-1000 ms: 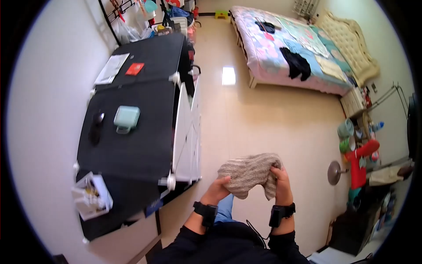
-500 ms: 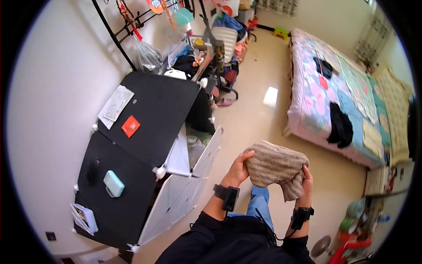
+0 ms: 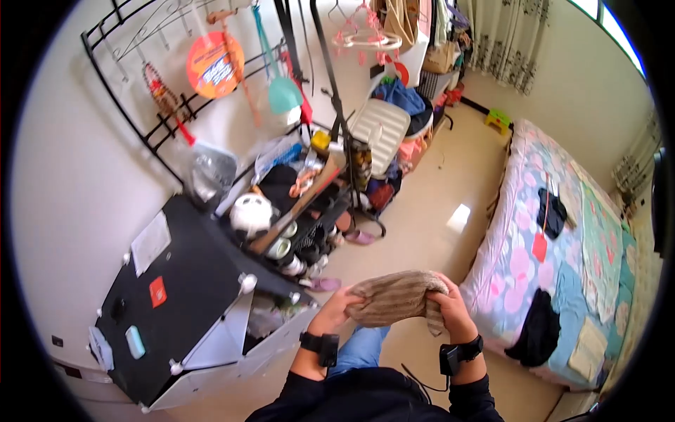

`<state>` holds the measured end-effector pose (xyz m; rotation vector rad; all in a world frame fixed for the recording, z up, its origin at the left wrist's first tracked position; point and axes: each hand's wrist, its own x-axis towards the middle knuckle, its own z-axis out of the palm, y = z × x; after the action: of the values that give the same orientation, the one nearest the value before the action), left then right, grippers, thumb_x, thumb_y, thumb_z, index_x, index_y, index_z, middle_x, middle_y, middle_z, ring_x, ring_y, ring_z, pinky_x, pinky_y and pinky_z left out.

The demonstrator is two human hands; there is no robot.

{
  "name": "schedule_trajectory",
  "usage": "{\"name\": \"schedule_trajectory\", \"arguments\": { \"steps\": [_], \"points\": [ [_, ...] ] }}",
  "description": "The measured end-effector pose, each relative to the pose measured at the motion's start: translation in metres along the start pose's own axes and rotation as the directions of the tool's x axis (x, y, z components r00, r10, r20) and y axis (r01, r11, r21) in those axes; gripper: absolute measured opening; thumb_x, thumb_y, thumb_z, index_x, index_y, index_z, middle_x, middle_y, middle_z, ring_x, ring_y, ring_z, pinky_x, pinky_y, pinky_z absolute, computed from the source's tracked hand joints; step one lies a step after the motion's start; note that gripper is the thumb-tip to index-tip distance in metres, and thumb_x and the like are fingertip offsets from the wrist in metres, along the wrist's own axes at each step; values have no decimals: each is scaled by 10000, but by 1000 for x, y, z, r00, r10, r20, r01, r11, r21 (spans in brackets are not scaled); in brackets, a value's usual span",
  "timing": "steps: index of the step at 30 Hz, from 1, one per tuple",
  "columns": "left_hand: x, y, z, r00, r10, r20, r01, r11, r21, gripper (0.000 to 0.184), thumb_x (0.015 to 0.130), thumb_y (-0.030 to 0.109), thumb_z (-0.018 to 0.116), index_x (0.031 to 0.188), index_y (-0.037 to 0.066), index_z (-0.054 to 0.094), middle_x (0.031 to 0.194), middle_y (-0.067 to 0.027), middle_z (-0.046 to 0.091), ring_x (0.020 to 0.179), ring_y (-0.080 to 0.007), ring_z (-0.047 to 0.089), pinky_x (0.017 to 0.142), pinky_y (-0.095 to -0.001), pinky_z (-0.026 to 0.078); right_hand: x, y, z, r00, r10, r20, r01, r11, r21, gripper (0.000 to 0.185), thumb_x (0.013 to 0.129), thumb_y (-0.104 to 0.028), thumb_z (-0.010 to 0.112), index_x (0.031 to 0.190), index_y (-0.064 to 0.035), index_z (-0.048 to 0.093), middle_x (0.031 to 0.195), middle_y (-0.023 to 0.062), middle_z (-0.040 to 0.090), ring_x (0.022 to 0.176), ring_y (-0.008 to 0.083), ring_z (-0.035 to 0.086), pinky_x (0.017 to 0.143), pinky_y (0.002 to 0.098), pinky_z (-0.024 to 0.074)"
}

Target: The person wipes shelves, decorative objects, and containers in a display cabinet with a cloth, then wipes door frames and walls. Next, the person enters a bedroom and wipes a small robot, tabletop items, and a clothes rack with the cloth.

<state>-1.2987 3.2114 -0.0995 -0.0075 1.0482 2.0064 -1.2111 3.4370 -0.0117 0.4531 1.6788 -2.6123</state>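
A brown, striped knitted item [image 3: 391, 299] is stretched between my two hands in front of my body, above the floor; its folds hide what kind it is. My left hand [image 3: 332, 314] pinches its left end, thumb on top. At the other end, my right hand [image 3: 453, 311] grips it with the thumb on the near side, and a loose flap hangs beneath. Both wrists wear black strapped devices.
To the left stands a black-topped cabinet [image 3: 190, 260] holding a red packet [image 3: 157, 291] and a light-blue case [image 3: 135, 342]. A cluttered shoe rack [image 3: 309, 235] and a black hanging rack are beyond it. The bed [image 3: 485, 281], with clothes on it, is at right.
My view has swung up and left, showing more of the racks. Both hands still hold the knitted item, which is now flatter and more folded, its right end gathered in my right hand.
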Motion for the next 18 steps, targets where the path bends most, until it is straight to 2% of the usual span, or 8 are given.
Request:
{"name": "schedule_trajectory", "arguments": {
  "steps": [4,5,10,12,14,15,16,18],
  "points": [
    [104,35,-9,944,196,-265,-239,961,-140,368,677,-47,509,1044,-38,477,1005,-135,543,913,-241,534,829,-343,414,129,-34,-32,994,-94,63,103,981,-166,344,743,43,488,1084,-3,488,968,28,538,889,108,493,787,219,390],
    [132,49,-3,933,228,-277,-267,957,-112,288,667,-49,515,954,-23,522,893,-110,575,824,-217,564,757,-317,448,155,-44,-42,990,-137,42,143,951,-273,321,741,40,494,1057,-15,518,941,18,549,880,104,493,789,215,384],
    [258,126,52,907,347,-237,-362,932,-22,334,668,-82,448,984,20,488,895,-73,554,834,-168,534,755,-275,427,255,-98,-100,946,-281,-161,151,822,-549,238,694,-3,551,931,21,558,801,60,580,761,111,519,698,233,419],
    [312,145,79,904,388,-180,-378,922,89,320,679,-68,453,984,25,478,890,-56,539,847,-149,514,772,-258,402,287,-123,-123,898,-358,-254,176,824,-538,214,686,-15,571,897,21,564,742,46,580,697,107,524,647,228,429],
    [359,166,110,920,370,-128,-365,929,66,326,712,-36,477,1035,3,459,956,-54,530,884,-135,500,798,-253,386,312,-153,-149,909,-197,-367,68,940,-335,196,688,-15,590,879,14,558,732,46,578,692,95,526,621,218,426],
    [380,176,123,928,361,-93,-355,932,70,310,726,-13,498,1035,-8,463,962,-56,532,882,-131,503,795,-252,391,319,-179,-155,934,-42,-356,26,998,-48,192,683,-7,605,866,4,546,742,37,569,683,88,525,602,207,422],
    [402,183,135,933,356,-58,-352,933,72,298,741,9,519,1034,-18,468,969,-57,534,880,-128,507,792,-250,396,333,-195,-164,943,-97,-318,123,990,63,193,676,6,607,857,5,538,772,37,561,678,96,526,606,210,427],
    [438,192,149,944,327,-50,-319,940,119,267,758,51,548,1005,-31,487,946,-56,545,860,-123,520,775,-244,410,357,-233,-189,978,-69,-199,98,985,142,205,679,26,592,877,15,543,803,41,558,707,98,524,646,213,426]
  ]
}}
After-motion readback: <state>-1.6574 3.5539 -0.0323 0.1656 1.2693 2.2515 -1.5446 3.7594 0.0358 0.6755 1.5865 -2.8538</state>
